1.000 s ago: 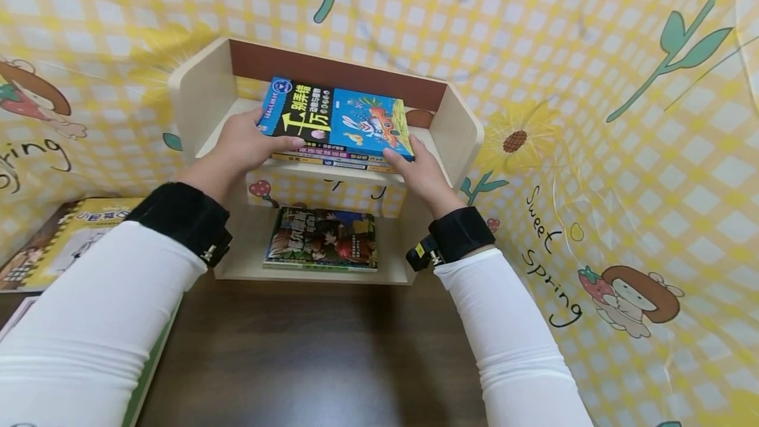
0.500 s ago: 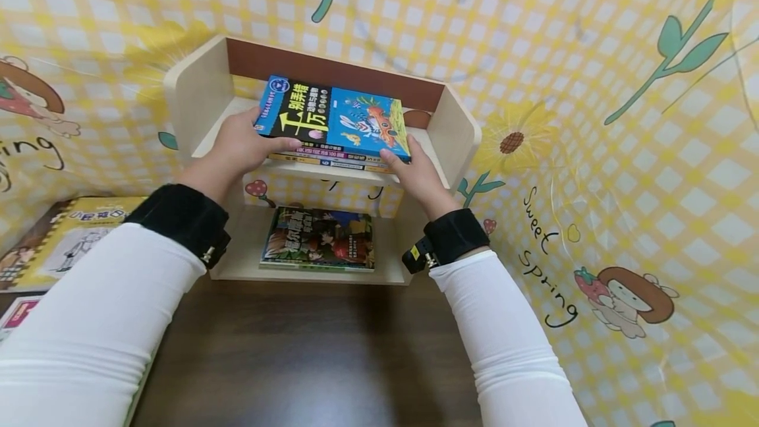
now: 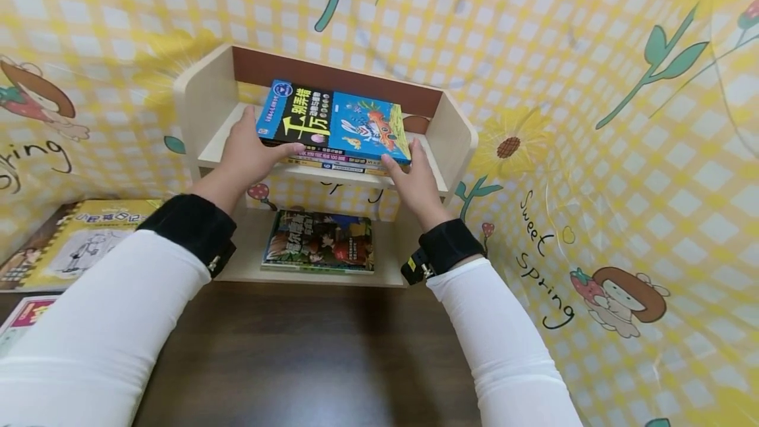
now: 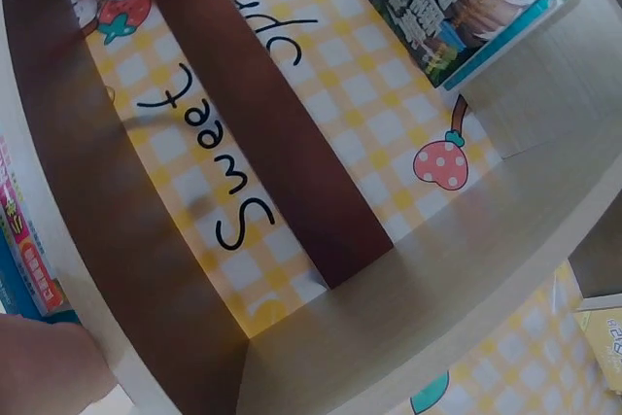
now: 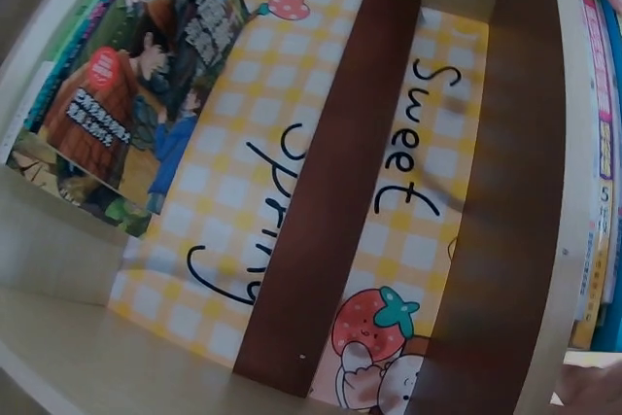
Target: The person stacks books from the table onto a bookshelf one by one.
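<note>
On the upper tier of a pale wooden bookshelf (image 3: 453,140) lies a stack of several books (image 3: 326,155), spines to the front. Its blue-and-black top book (image 3: 367,125) has a cartoon rabbit on the cover. My left hand (image 3: 240,158) is at the left front corner: the thumb lies along the front edge, the straight fingers point up beside the left edge. At the opposite front corner is my right hand (image 3: 418,183), its thumb against the front edge and fingers upright along the right side. Both wrist views look mainly under the upper board, with the stack's spines (image 5: 595,172) at one edge.
Dark-covered books (image 3: 320,242) lie flat on the lower tier. A yellow notebook-style book (image 3: 89,242) and a partly covered pink-and-white one (image 3: 29,315) are at the left. Yellow checked cloth (image 3: 534,31) hangs behind and to the right. Below is the dark wooden surface (image 3: 308,348).
My left fingers have straightened and moved slightly off the stack's left edge. The right fingers stand a little further out. The book stack stays in place, while the head view shifts slightly.
</note>
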Available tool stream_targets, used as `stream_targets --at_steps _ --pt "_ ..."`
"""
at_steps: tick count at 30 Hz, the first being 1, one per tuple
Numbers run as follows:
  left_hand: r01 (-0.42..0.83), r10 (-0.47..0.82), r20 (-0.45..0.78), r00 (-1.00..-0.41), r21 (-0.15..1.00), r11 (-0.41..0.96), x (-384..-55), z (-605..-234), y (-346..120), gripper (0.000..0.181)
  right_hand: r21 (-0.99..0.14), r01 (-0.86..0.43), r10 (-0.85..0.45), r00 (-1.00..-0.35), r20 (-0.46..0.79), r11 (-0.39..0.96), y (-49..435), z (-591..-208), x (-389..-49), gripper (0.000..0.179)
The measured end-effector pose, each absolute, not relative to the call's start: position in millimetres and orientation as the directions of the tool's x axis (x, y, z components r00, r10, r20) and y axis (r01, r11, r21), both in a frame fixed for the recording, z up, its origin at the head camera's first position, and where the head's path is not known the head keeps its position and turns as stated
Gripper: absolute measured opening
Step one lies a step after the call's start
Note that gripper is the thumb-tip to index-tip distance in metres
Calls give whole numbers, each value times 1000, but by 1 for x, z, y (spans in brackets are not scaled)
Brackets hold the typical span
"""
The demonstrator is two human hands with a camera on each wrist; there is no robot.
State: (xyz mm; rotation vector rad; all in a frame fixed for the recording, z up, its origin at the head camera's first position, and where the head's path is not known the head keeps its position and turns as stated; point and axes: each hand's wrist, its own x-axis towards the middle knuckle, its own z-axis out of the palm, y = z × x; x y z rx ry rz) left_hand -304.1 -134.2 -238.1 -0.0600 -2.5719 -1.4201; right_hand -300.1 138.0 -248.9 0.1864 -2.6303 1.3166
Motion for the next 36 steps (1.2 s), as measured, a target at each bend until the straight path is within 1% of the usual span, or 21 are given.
stream_targets --at_steps 3,5,8,12,15,16,18,21,23,25,28,32,36 --pt "155 -82 238 -968 821 549 -300 -246 -140 108 -754 -221 -8 -961 276 618 139 -255 -292 87" --pt "178 -94 273 -958 814 553 -293 -252 -146 112 -733 -261 -20 -947 320 629 140 -259 -283 87" --pt "256 -83 364 -928 783 567 -276 -265 -158 111 -694 -316 -55 -927 371 647 144 -265 -266 87" --pt "351 -58 488 -871 701 621 -242 -286 -178 106 -607 -391 -135 -896 424 692 151 -280 -236 87" --pt "370 -78 551 -831 652 662 -214 -304 -197 102 -544 -434 -187 -873 450 718 156 -294 -216 88" --pt "372 -91 571 -816 639 673 -207 -312 -206 101 -539 -440 -196 -871 450 718 158 -299 -210 88" --pt "339 -127 571 -811 636 693 -191 -326 -223 101 -545 -440 -206 -876 436 713 159 -309 -198 90" --pt "237 -192 518 -834 649 723 -172 -351 -250 96 -578 -407 -204 -900 385 707 159 -325 -181 96" --pt "125 -224 423 -878 655 746 -163 -368 -266 96 -602 -372 -198 -920 337 707 160 -335 -170 99" --pt "26 -240 320 -917 647 762 -158 -386 -279 100 -617 -329 -187 -940 286 715 162 -345 -160 101" --pt "-109 -256 160 -953 608 787 -153 -411 -296 112 -624 -278 -177 -959 221 730 166 -358 -147 101" --pt "-249 -292 -11 -956 549 798 -148 -437 -312 127 -623 -203 -159 -979 126 756 169 -376 -137 103" --pt "-410 -371 -178 -911 481 775 -140 -453 -320 137 -631 -114 -130 -991 20 767 170 -390 -133 104"
